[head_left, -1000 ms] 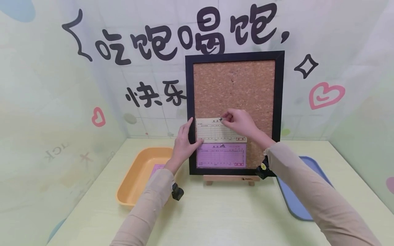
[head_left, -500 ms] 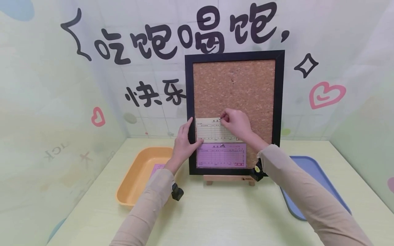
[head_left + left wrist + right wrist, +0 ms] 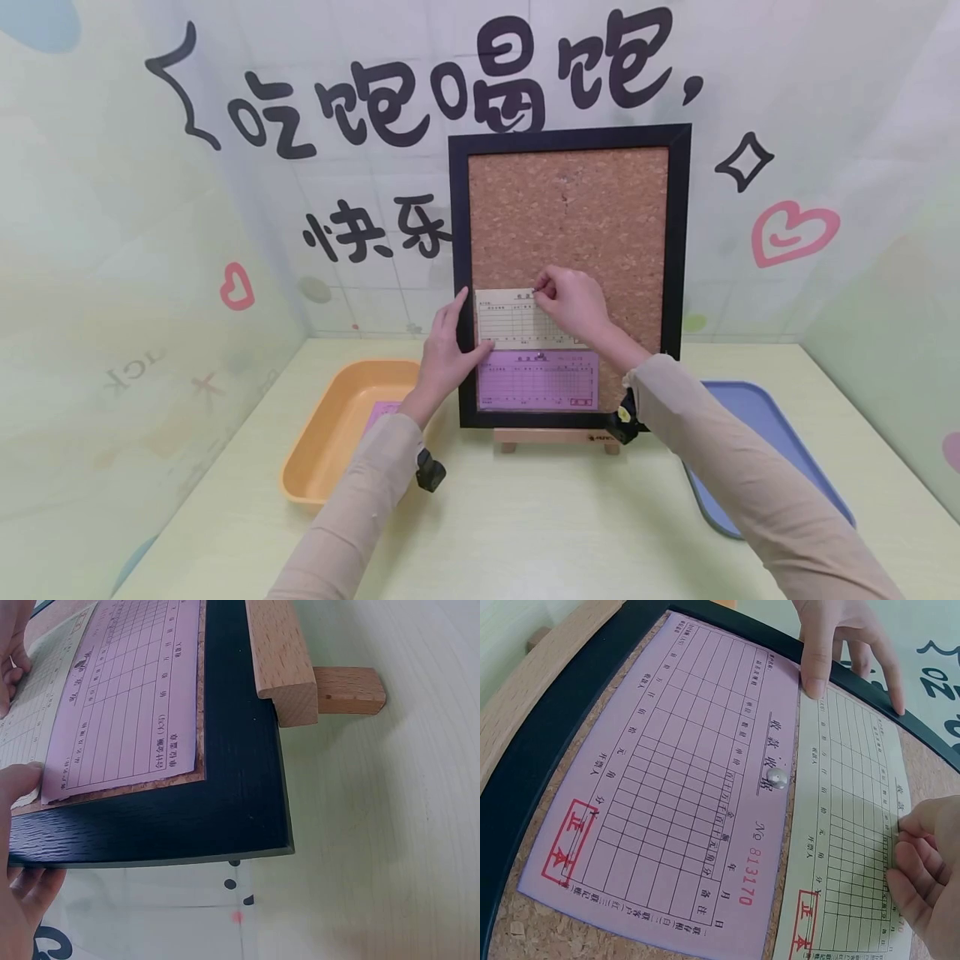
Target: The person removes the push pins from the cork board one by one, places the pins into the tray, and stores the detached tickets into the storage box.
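Observation:
A black-framed cork board (image 3: 570, 208) stands on a small wooden easel. My left hand (image 3: 448, 350) grips its left edge, the thumb on the lower left corner of a pale yellow receipt slip (image 3: 504, 321) and the fingers behind the frame, as the left wrist view shows. At the slip's top edge my right hand (image 3: 576, 304) pinches a small pushpin (image 3: 534, 291) against the board; its fingertips mostly hide the pin. Directly below, a purple receipt slip (image 3: 536, 385) hangs by a round silver pushpin (image 3: 777, 778) near its top middle.
An orange tray (image 3: 300, 467) with a purple slip (image 3: 382, 410) in it sits left of the board, partly behind my left forearm. On the right lies a blue tray (image 3: 757, 417), partly covered by my right sleeve. The easel's wooden ledge (image 3: 281, 652) juts out below the frame.
My right hand has shifted slightly left and closer over the pin at the yellow slip's top edge, covering more of it. The left hand keeps its hold on the frame.

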Motion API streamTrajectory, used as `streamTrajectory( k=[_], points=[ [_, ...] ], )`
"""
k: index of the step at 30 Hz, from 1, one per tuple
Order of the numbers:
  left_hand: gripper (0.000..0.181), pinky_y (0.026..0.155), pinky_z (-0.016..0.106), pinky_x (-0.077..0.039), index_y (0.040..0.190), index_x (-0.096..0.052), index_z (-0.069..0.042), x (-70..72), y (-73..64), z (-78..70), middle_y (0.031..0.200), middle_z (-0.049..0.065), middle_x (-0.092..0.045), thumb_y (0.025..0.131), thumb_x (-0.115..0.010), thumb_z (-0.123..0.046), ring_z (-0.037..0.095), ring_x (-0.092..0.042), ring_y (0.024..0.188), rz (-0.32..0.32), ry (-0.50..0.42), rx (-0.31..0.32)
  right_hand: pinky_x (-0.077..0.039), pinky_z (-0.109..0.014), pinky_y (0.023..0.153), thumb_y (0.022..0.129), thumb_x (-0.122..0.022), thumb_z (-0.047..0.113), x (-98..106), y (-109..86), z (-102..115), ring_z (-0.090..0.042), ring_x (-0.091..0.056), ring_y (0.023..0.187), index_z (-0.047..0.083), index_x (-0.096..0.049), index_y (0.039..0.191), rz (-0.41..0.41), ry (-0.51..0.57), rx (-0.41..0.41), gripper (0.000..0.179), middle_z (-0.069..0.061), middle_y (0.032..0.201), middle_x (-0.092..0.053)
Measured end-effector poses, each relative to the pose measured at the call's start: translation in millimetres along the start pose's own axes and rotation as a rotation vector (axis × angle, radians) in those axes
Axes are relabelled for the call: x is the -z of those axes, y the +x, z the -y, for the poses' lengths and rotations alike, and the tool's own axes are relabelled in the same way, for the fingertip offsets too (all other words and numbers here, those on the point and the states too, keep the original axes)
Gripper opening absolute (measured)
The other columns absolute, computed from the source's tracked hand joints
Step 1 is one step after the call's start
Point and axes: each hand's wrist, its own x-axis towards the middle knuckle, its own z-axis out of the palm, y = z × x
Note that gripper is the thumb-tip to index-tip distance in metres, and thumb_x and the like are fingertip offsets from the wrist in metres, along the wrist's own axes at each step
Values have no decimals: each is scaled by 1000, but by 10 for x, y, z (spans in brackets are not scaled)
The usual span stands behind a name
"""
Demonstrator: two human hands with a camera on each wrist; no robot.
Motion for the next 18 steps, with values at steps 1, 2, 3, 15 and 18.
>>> streamTrajectory(
  k=[1, 2, 3, 15, 18],
  points=[
    [84, 93, 43, -42, 143, -26, -18, 0, 3, 1, 129, 16, -42, 74, -74, -19, 31, -49, 111, 0, -1, -1, -42, -29, 55, 81, -60, 9, 3, 3, 1, -16, -54, 60, 6, -63, 84, 1, 1, -2, 5, -4, 70, -62],
    [84, 93, 43, -42, 143, -25, -18, 0, 6, 3, 129, 16, -42, 74, -74, -20, 31, -49, 111, 0, -3, -2, -41, -29, 55, 81, -60, 9, 4, 5, 2, -16, -54, 60, 6, -63, 84, 2, 1, -3, 5, -4, 70, -62],
    [84, 93, 43, -42, 143, -26, -18, 0, 8, 6, 129, 16, -42, 74, -74, -19, 31, -49, 110, -1, -5, -3, -41, -29, 55, 82, -60, 9, 4, 9, 0, -16, -54, 60, 6, -63, 84, 3, 3, -4, 5, -4, 70, -62],
    [85, 92, 42, -43, 144, -25, -17, 11, 8, 6, 128, 17, -42, 74, -74, -20, 32, -50, 108, 5, -8, -6, -40, -29, 56, 83, -60, 11, 20, 12, -11, -16, -53, 60, 6, -63, 85, 35, 20, -14, 6, -4, 70, -61],
    [84, 93, 42, -43, 144, -25, -17, 6, 14, 5, 129, 17, -42, 75, -74, -20, 32, -50, 110, 3, -7, -6, -39, -28, 55, 84, -59, 11, 30, 15, -14, -16, -51, 59, 6, -63, 86, 39, 21, -12, 6, -4, 70, -60]
  ],
)
